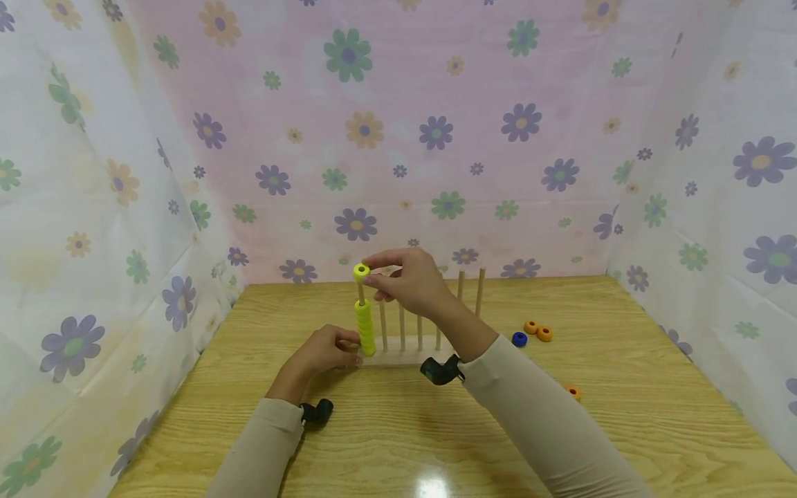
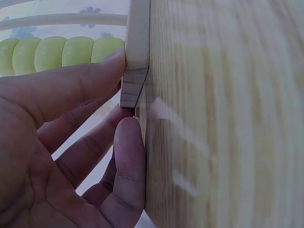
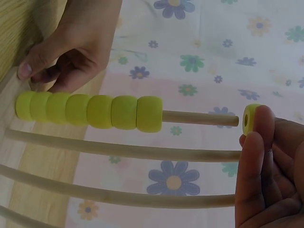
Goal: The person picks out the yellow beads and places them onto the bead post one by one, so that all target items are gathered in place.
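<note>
My right hand [image 1: 416, 282] pinches a yellow bead [image 1: 361, 274] between thumb and fingers. In the right wrist view this bead [image 3: 251, 113] is just off the tip of the end rod [image 3: 199, 118], its hole facing the rod. Lower on that rod sits a stack of several yellow beads [image 3: 99, 111], reaching down to the wooden base [image 1: 407, 357]. At the base's left end, my left hand [image 1: 324, 348] grips the wood. The left wrist view has the thumb against the base [image 2: 138, 38], beside the lowest yellow bead, with other fingers around its end.
Several bare rods [image 1: 402, 325] stand upright along the base, partly behind my right arm. On the table [image 1: 498, 429] to the right lie a blue bead [image 1: 519, 339] and orange beads [image 1: 544, 334], one nearer beside my sleeve. Flowered cloth [image 1: 398, 138] encloses the back and sides.
</note>
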The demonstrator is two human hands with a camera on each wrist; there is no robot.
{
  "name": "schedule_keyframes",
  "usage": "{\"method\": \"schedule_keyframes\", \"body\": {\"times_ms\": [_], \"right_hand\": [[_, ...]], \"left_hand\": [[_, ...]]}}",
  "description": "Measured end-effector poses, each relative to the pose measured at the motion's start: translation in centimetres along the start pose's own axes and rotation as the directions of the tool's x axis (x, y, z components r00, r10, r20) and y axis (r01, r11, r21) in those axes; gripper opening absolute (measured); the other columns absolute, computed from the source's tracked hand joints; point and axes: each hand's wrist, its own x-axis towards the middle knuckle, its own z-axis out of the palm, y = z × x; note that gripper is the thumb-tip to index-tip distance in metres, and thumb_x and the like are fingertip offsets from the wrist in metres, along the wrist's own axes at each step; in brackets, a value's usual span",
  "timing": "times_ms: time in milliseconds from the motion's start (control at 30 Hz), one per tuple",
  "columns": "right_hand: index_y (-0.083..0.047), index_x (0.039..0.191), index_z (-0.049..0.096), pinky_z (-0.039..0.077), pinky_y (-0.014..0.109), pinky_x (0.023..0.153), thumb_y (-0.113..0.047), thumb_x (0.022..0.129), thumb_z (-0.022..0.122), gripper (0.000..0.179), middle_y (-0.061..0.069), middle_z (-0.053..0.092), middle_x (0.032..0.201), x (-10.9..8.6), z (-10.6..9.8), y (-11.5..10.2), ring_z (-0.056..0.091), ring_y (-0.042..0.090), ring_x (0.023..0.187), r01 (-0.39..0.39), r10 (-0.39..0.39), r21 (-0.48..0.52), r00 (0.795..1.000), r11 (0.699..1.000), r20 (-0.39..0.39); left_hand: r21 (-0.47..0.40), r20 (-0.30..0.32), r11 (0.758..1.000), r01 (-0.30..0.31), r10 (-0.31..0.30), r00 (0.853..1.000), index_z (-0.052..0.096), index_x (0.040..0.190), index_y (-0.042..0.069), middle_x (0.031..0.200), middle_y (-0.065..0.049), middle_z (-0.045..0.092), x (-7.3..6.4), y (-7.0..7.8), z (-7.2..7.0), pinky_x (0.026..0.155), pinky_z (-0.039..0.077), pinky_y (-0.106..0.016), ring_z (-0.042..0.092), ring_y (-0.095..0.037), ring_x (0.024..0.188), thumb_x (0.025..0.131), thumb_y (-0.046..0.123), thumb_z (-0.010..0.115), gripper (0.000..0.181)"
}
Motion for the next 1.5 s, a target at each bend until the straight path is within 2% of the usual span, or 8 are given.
{"method": "schedule_keyframes", "body": {"times_ms": [133, 400, 633, 767, 1000, 1167, 1300, 1500], "right_hand": [[-0.019, 0.12, 0.078, 0.063, 0.04, 0.07, -0.021, 0.093, 0.08, 0.027, -0.002, 0.074, 0.119, 0.12, 0.2, 0.04, 0.075, 0.02, 0.07, -0.011, 0.011, -0.01, 1.0, 1.0, -0.009], [-0.021, 0.12, 0.078, 0.063, 0.046, 0.074, -0.021, 0.094, 0.079, 0.026, -0.003, 0.072, 0.122, 0.04, 0.41, 0.13, 0.075, 0.02, 0.069, -0.006, 0.006, -0.021, 1.0, 1.0, -0.013], [-0.021, 0.121, 0.078, 0.062, 0.034, 0.068, -0.022, 0.094, 0.079, 0.026, -0.003, 0.072, 0.122, -0.18, 0.43, 0.0, 0.075, 0.02, 0.07, -0.006, 0.005, -0.03, 1.0, 1.0, -0.011], [-0.022, 0.121, 0.078, 0.062, 0.035, 0.067, -0.023, 0.094, 0.079, 0.027, -0.003, 0.072, 0.122, -0.2, 0.48, 0.09, 0.075, 0.019, 0.069, 0.001, -0.002, -0.042, 1.0, 0.999, -0.021], [-0.021, 0.121, 0.078, 0.062, 0.035, 0.067, -0.023, 0.094, 0.079, 0.027, -0.003, 0.072, 0.123, -0.24, 0.55, 0.29, 0.075, 0.019, 0.069, 0.003, -0.004, -0.043, 1.0, 0.999, -0.026], [-0.021, 0.122, 0.078, 0.063, 0.036, 0.067, -0.023, 0.095, 0.078, 0.027, -0.002, 0.073, 0.123, -0.15, 0.39, 0.38, 0.075, 0.018, 0.067, 0.008, -0.01, -0.061, 0.999, 0.998, -0.035], [-0.022, 0.122, 0.078, 0.062, 0.035, 0.066, -0.024, 0.095, 0.078, 0.027, -0.002, 0.073, 0.123, -0.02, 0.35, 0.27, 0.075, 0.018, 0.067, 0.008, -0.011, -0.078, 0.999, 0.997, -0.036], [-0.022, 0.123, 0.078, 0.058, 0.03, 0.059, -0.023, 0.095, 0.079, 0.028, -0.002, 0.072, 0.128, -0.2, 0.71, -0.06, 0.076, 0.028, 0.071, -0.024, 0.02, -0.084, 0.999, 0.996, -0.048]], "left_hand": [[0.002, -0.003, 1.0, -0.002, 0.002, 1.0, 0.076, 0.126, 0.012, 0.105, -0.006, 0.077, 0.03, -0.05, -0.07, 0.068, 0.058, -0.033, 0.07, -0.015, 0.081, 0.087, 0.015, 0.085, 0.041], [-0.003, 0.015, 0.999, -0.044, 0.044, 0.999, 0.077, 0.125, 0.012, 0.105, -0.008, 0.078, -0.15, 0.08, -0.01, 0.069, 0.059, -0.034, 0.072, -0.016, 0.081, 0.089, 0.013, 0.082, 0.036], [0.001, 0.017, 0.999, -0.045, 0.045, 0.999, 0.076, 0.126, 0.011, 0.111, -0.01, 0.077, -0.36, 0.14, -0.04, 0.071, 0.06, -0.035, 0.072, -0.017, 0.085, 0.089, 0.012, 0.083, 0.038], [-0.005, 0.018, 0.999, -0.043, 0.043, 0.999, 0.076, 0.127, 0.012, 0.115, -0.011, 0.076, -0.26, 0.12, -0.09, 0.072, 0.061, -0.035, 0.073, -0.017, 0.088, 0.089, 0.012, 0.082, 0.038], [0.006, 0.013, 0.999, -0.04, 0.04, 0.999, 0.076, 0.126, 0.012, 0.111, -0.009, 0.078, -0.29, 0.12, 0.01, 0.072, 0.06, -0.035, 0.072, -0.017, 0.087, 0.089, 0.015, 0.083, 0.037], [0.015, 0.005, 0.999, -0.038, 0.038, 0.999, 0.076, 0.126, 0.013, 0.116, -0.009, 0.076, -0.09, 0.23, 0.18, 0.075, 0.06, -0.034, 0.073, -0.017, 0.094, 0.089, 0.015, 0.083, 0.038], [0.009, -0.002, 1.0, -0.026, 0.026, 1.0, 0.077, 0.125, 0.014, 0.119, -0.009, 0.075, -0.03, 0.44, 0.11, 0.074, 0.061, -0.035, 0.073, -0.017, 0.093, 0.088, 0.014, 0.083, 0.038], [0.02, -0.003, 1.0, -0.012, 0.012, 1.0, 0.077, 0.125, 0.015, 0.115, -0.006, 0.076, -0.28, 0.27, 0.05, 0.073, 0.06, -0.034, 0.072, -0.017, 0.09, 0.088, 0.015, 0.084, 0.038]]}}
